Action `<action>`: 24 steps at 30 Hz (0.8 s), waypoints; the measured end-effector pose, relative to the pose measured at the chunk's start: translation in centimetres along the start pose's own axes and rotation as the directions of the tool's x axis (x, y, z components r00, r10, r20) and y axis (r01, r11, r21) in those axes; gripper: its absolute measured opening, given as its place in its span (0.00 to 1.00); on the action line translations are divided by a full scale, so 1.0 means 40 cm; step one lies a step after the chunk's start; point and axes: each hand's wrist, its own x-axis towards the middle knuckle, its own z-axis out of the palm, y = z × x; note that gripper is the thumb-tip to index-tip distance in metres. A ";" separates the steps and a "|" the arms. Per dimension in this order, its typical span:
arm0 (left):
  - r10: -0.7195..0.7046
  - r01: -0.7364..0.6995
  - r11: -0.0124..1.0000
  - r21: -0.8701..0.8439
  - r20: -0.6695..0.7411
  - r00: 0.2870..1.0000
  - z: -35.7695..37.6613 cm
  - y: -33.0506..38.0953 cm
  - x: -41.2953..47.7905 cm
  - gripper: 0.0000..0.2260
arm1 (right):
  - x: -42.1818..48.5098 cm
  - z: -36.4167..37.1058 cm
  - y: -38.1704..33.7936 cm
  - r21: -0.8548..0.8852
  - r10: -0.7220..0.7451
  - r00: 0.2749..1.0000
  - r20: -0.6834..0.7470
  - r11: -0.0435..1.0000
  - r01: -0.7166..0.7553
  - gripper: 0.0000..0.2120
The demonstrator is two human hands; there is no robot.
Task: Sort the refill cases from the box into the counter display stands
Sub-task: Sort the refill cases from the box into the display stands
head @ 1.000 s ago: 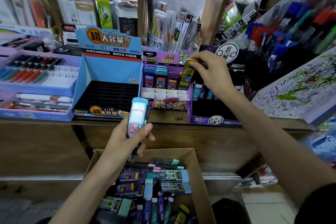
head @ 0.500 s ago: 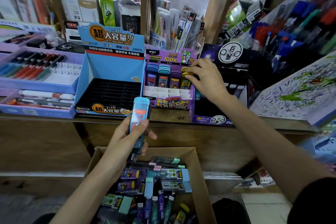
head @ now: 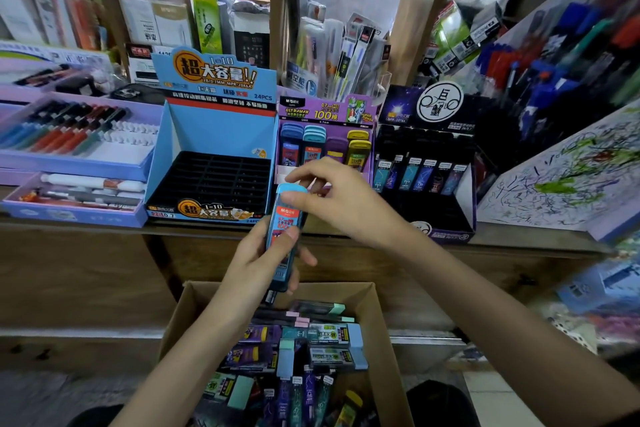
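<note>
The right hand (head: 346,204) has left the purple display stand (head: 325,111) and come down to the blue refill case (head: 286,217), thumb and forefinger pinching its pale cap; a yellow case (head: 356,152) now stands in that stand's back row. On the left sits the blue display stand (head: 214,135); just in front, the left hand (head: 256,260) grips the blue refill case upright, above the cardboard box (head: 379,322) of loose cases; rightward, the dark stand (head: 446,236) holds a row of slim cases.

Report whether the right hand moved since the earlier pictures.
Yes. The right hand left the purple stand, dropping toward the counter edge onto the blue case.
</note>
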 end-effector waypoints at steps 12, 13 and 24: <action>0.032 -0.027 0.999 0.037 -0.115 0.993 -0.055 0.019 -0.002 0.11 | 0.097 -0.128 -0.023 0.277 0.055 0.969 -0.240 0.961 0.014 0.03; 0.032 -0.026 0.999 0.045 -0.127 0.991 -0.063 0.019 -0.004 0.10 | 0.111 -0.147 -0.019 0.249 0.044 0.956 -0.289 0.968 0.031 0.03; 0.044 -0.031 0.997 0.074 -0.170 0.984 -0.097 0.035 -0.021 0.08 | 0.182 -0.093 0.073 -0.296 -0.072 0.955 -0.286 0.955 -0.016 0.07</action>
